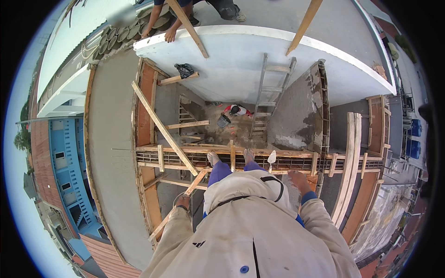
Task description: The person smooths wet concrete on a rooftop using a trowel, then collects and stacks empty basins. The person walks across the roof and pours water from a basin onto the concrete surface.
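My left hand (183, 201) is closed over a slanting wooden batten (198, 180) beside my left hip. My right hand (300, 180) is held low by my right hip with its fingers curled; what they hold, if anything, is hidden. To the left of that hand, a pointed trowel (272, 157) with a pale blade stands out against the beam formwork (292, 154), apart from my fingers. My feet (249, 155) are on this timber formwork, which has steel reinforcement bars (199, 160) running inside it.
Far below, a person (235, 110) works near a dark bucket (223, 121). A ladder (273, 88) leans on the white wall (222, 60). Another person's hand (170, 34) rests on that wall's top. Loose planks (162, 125) cross the opening; thick timbers (347, 162) stand right.
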Demonstrator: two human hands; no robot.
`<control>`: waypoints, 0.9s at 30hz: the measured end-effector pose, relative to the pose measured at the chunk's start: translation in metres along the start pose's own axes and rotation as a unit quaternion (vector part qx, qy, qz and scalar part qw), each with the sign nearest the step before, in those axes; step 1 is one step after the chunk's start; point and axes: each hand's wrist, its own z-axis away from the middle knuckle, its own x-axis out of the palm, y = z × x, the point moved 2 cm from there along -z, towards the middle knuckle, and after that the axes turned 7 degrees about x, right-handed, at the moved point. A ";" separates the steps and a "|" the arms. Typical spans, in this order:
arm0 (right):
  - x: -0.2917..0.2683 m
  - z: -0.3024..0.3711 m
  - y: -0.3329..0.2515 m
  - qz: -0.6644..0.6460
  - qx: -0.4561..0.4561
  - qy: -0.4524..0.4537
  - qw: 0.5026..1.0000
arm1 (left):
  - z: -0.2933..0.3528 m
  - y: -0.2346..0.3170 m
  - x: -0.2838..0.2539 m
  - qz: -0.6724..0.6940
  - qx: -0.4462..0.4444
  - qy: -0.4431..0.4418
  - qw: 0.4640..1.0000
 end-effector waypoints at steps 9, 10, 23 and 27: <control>-0.046 -0.019 -0.162 0.106 -0.081 -0.010 0.991 | 0.055 0.076 0.084 0.191 -0.004 0.154 0.969; -0.042 -0.022 -0.169 0.126 -0.074 -0.016 0.989 | 0.059 0.073 0.093 0.200 -0.025 0.157 0.967; 0.037 -0.037 -0.134 0.318 -0.104 -0.144 0.931 | 0.128 0.029 0.170 0.293 -0.195 0.196 0.915; 0.021 -0.014 -0.142 0.152 -0.059 -0.197 0.967 | 0.139 0.027 0.183 0.320 -0.188 0.201 0.907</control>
